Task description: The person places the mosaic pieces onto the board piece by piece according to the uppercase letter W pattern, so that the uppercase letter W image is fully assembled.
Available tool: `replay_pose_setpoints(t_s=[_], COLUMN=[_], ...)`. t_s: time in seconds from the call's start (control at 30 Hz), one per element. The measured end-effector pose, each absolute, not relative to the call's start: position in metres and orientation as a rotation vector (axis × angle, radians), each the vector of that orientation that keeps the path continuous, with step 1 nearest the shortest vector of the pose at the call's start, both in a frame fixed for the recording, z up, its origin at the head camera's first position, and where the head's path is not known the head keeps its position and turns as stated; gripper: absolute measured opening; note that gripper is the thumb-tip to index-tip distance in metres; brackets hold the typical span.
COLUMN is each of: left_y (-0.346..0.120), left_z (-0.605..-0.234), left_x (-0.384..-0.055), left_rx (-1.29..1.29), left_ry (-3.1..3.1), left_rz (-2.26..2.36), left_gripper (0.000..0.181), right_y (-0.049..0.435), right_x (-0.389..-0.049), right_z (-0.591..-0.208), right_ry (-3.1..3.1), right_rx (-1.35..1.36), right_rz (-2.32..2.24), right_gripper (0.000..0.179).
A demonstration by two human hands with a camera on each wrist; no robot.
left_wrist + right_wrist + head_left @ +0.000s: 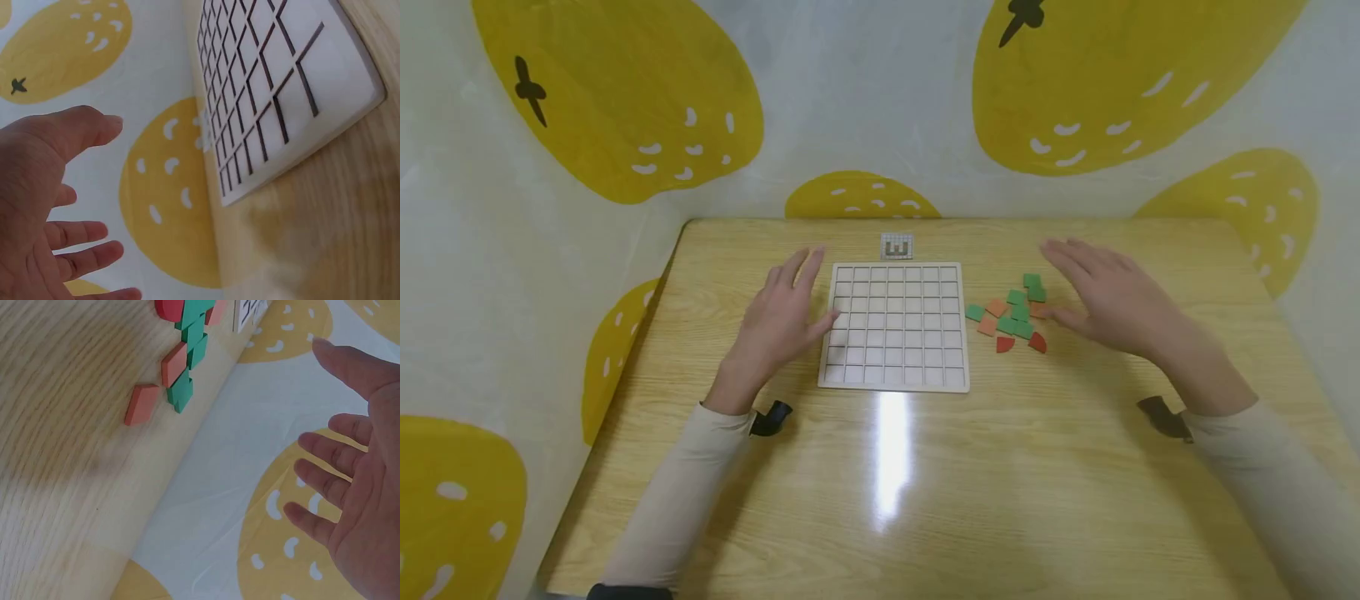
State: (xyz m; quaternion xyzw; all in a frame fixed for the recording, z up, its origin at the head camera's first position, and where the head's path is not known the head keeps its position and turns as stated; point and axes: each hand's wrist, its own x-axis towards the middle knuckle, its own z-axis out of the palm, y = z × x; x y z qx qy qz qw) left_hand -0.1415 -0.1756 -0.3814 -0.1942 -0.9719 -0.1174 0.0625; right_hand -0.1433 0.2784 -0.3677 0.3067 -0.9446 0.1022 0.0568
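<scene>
A pale wooden grid board (893,389) with square cells lies in the middle of the table. My left hand (781,317) hovers at its left edge, fingers spread and holding nothing; the thumb overlaps the board's edge in the head view. To the right of the board lies a loose cluster of flat tiles: green squares (1019,312), orange squares (987,326) and two red quarter-round pieces (1037,342). My right hand (1112,300) is just right of these tiles, fingers extended, nothing in it. In the right wrist view its palm (375,500) shows bare.
Behind the board lies a small card (897,247) with a dark pattern on a grid. The wooden table (1000,500) meets a fabric backdrop (865,100) with yellow fruit prints at the back and left. Black straps (771,418) stick out at both wrists.
</scene>
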Motion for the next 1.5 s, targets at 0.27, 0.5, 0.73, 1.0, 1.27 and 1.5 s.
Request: replay_pose_setpoints(t_s=[0.27, 0.5, 0.73, 1.0, 1.27, 1.5], left_y=[-0.184, -0.187, -0.188, -0.191, -0.187, -0.183], left_z=[-0.396, -0.407, -0.416, -0.426, -0.431, -0.435], left_x=[-0.146, -0.151, -0.155, -0.157, -0.162, -0.167], left_rx=[-0.465, -0.325, -0.198, -0.169, -0.154, -0.167], left_ry=[-2.974, -3.031, -3.109, -3.106, -3.093, -3.097], left_rz=[-0.824, -1.099, -1.256, -1.357, -1.436, -1.447], left_gripper=[0.08, 0.073, 0.073, 0.069, 0.067, 0.068], right_y=[0.286, 0.29, 0.294, 0.295, 0.297, 0.297], right_x=[-0.151, -0.157, -0.163, -0.173, -0.183, -0.187], right_z=[-0.361, -0.358, -0.358, -0.358, -0.359, -0.359], right_ry=[-2.968, -3.126, -3.117, -3.121, -3.142, -3.173], right_rx=[0.927, 0.866, 0.9, 0.927, 0.931, 0.937], right_rz=[0.48, 0.435, 0.411, 0.459, 0.487, 0.513], right_gripper=[0.077, 0.06, 0.051, 0.046, 0.044, 0.043])
